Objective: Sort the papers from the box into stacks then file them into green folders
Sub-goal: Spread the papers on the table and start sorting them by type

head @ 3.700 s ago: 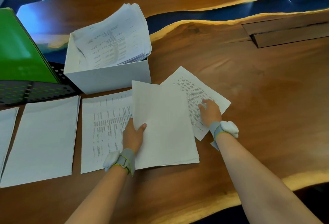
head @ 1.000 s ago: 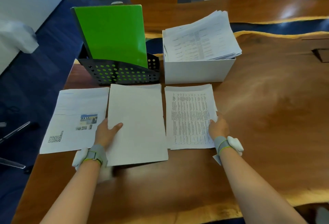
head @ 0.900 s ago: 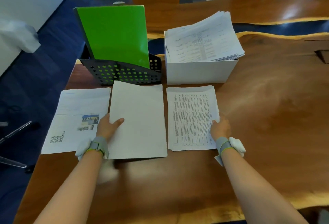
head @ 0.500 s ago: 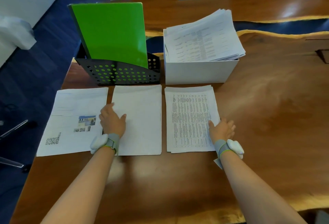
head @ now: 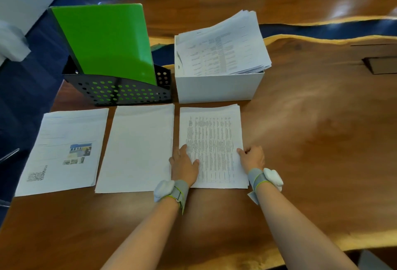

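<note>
We saw the white stack of printed tables point(head: 212, 138) on the brown wooden surface point(head: 311, 141), before the white cardboard box point(head: 217, 88). Our left hand point(head: 184, 167) pressed straight fingers on its left edge; our right hand point(head: 253, 158) pinched its right edge with curled fingers.

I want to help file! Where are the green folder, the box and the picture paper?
green folder point(head: 103, 42), head view, middle of its front cover.
box point(head: 217, 87), head view, white front wall.
picture paper point(head: 62, 151), head view, middle of the top sheet.
</note>
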A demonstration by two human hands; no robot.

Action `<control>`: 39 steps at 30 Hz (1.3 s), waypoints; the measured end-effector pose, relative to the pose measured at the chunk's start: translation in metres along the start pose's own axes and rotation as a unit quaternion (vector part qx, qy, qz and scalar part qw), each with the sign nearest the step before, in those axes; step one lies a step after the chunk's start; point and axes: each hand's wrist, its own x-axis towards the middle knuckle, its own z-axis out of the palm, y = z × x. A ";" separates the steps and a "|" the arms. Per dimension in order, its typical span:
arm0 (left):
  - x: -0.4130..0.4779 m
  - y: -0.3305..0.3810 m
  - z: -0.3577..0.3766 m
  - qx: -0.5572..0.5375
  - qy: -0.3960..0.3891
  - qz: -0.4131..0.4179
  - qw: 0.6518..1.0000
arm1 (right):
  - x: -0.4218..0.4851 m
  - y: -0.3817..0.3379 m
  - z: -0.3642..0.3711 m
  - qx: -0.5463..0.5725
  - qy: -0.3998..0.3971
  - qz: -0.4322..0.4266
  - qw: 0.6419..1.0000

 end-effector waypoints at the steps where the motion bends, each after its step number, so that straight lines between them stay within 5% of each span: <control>1: -0.001 0.003 0.003 0.010 0.010 0.000 1.000 | 0.003 0.002 -0.005 0.007 -0.001 0.005 1.000; 7: 0.003 0.030 0.017 0.013 0.064 -0.024 0.998 | 0.025 0.019 -0.028 0.038 -0.019 -0.017 0.999; 15: 0.008 0.078 0.058 0.001 -0.060 0.048 0.997 | 0.057 0.045 -0.053 -0.073 0.114 0.018 0.991; 22: 0.016 0.134 0.111 0.016 -0.135 0.109 0.985 | 0.104 0.079 -0.106 -0.080 0.135 0.020 0.987; 39: 0.029 0.165 0.162 0.260 -0.147 0.213 0.930 | 0.129 0.113 -0.131 -0.211 0.004 -0.005 0.977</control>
